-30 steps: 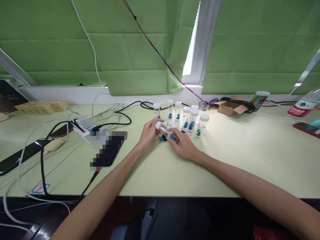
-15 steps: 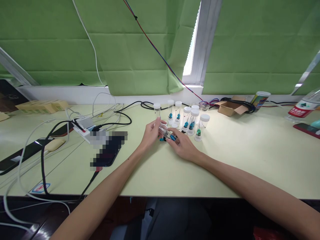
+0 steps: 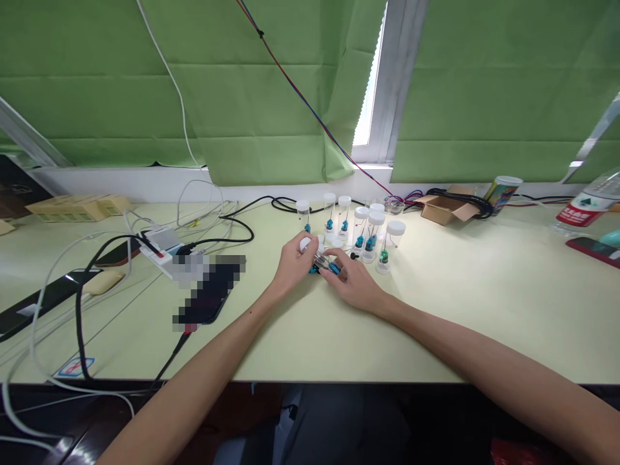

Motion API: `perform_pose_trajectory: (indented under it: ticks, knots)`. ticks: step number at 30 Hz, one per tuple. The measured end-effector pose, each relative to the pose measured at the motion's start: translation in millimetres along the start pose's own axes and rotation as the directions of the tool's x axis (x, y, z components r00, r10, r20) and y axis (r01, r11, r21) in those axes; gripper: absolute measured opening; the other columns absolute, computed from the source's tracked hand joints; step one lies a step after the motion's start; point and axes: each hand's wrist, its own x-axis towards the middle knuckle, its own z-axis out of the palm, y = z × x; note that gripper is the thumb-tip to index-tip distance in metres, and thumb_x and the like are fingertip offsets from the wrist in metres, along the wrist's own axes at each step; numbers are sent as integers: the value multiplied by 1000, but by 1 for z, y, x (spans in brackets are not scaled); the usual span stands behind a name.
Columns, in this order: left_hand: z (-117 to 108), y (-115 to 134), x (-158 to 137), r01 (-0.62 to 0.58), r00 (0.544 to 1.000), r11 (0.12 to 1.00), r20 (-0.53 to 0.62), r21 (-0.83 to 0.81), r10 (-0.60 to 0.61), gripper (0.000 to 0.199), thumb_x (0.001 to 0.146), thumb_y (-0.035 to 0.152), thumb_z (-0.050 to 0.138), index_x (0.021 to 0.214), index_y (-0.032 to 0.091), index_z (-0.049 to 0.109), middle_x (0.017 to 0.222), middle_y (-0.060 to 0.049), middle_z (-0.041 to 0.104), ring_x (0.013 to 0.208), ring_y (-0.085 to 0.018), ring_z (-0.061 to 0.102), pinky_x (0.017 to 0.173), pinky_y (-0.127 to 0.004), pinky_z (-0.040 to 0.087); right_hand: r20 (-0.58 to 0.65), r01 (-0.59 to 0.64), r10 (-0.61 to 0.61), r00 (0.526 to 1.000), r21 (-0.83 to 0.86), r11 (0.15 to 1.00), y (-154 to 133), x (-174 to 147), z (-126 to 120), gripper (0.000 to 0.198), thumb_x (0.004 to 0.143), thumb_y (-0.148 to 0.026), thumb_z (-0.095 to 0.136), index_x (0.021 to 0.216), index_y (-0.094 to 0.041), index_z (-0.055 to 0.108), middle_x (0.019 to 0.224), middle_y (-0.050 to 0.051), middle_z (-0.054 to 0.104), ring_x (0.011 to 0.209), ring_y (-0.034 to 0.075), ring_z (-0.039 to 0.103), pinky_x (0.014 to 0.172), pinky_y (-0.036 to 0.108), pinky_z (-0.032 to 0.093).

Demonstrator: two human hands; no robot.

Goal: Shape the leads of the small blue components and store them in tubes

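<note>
Between my two hands lies a tilted clear plastic tube (image 3: 321, 259) with a blue part inside its lower end. My right hand (image 3: 357, 282) is closed around that lower end. A white cap (image 3: 305, 244) shows at the tube's upper left end, gripped by the fingers of my left hand (image 3: 290, 263); whether it is fully seated I cannot tell. Under the tube, a small blue piece (image 3: 314, 269) is partly hidden by my fingers. Just beyond my hands stand several upright capped tubes (image 3: 376, 236) with blue parts, and one capped tube (image 3: 385, 252) with a green part.
To the left are a dark phone (image 3: 213, 294), a white power strip (image 3: 167, 248) and tangled cables. An open cardboard box (image 3: 448, 208), a printed can (image 3: 502, 194) and a water bottle (image 3: 588, 203) stand at the back right. The table's front edge (image 3: 349, 382) runs below my forearms.
My left fingers have shifted slightly down at the tube's upper end, and a white cap now shows there. The blue part in the tube behind is uncovered. My right hand has barely moved.
</note>
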Motion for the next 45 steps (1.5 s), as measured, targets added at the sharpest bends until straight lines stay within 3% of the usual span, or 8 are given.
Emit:
perform_pose_trajectory:
  ticks: [14, 20, 23, 26, 29, 31, 36, 45]
  knots:
    - [6, -4, -6, -101, 991, 982, -71, 159, 114, 33, 96, 47, 43, 77, 22, 49, 56, 5, 41, 50, -12, 37, 51, -26, 29, -21, -10, 10, 1000, 8, 1000, -5, 0, 0, 33, 93, -39, 53, 120, -21, 53, 62, -7, 47, 52, 13, 46, 58, 27, 35]
    - [11, -6, -9, -89, 977, 965, -166, 247, 133, 36, 98, 43, 40, 69, 22, 39, 55, 5, 36, 51, -12, 34, 54, -26, 29, -44, -8, 8, 999, 6, 1000, -4, 1, 1, 33, 93, -41, 54, 119, -20, 56, 67, -6, 49, 52, 12, 45, 61, 27, 37]
    - [13, -4, -8, -56, 975, 973, -196, 225, 102, 35, 97, 43, 41, 69, 21, 42, 53, 5, 38, 51, -11, 36, 53, -25, 30, -69, -20, 21, 997, 19, 1000, -4, 2, 1, 34, 92, -43, 55, 117, -19, 58, 69, -5, 51, 52, 11, 45, 61, 27, 37]
    - [9, 2, -4, -11, 989, 986, -141, 167, 35, 32, 93, 43, 47, 71, 21, 50, 53, 5, 44, 48, -11, 40, 52, -24, 34, -94, -52, 57, 994, 54, 997, -4, 2, 1, 37, 89, -45, 58, 116, -20, 59, 70, -5, 52, 50, 10, 43, 58, 26, 36]
    - [-1, 8, -1, -7, 1000, 989, 23, 150, 4, 32, 89, 46, 54, 71, 20, 55, 52, 5, 47, 47, -11, 43, 53, -24, 38, -101, -55, 62, 993, 70, 996, -3, 2, 0, 38, 83, -43, 64, 113, -21, 60, 70, -5, 53, 49, 10, 41, 56, 25, 36]
    - [-6, 9, 0, -12, 998, 983, 67, 185, -1, 30, 85, 47, 60, 73, 20, 59, 53, 5, 48, 49, -11, 45, 52, -24, 38, -98, -37, 43, 994, 61, 997, -3, 2, -1, 36, 80, -40, 67, 110, -21, 61, 70, -5, 54, 49, 10, 41, 56, 25, 37]
    - [-4, 2, -2, 40, 993, 993, 104, 108, -51, 30, 78, 46, 69, 74, 20, 55, 57, 5, 50, 50, -9, 42, 50, -22, 35, -89, -36, 39, 995, 42, 998, -3, 1, -1, 33, 79, -35, 65, 108, -20, 63, 69, -4, 55, 49, 10, 41, 56, 26, 38]
    - [7, -9, -3, 62, 997, 995, 56, -78, -58, 31, 82, 41, 65, 70, 20, 47, 54, 7, 43, 47, -7, 34, 47, -20, 28, -101, -35, 37, 994, 18, 999, -3, 1, 0, 30, 79, -35, 65, 104, -19, 64, 66, -4, 57, 51, 11, 45, 59, 27, 42]
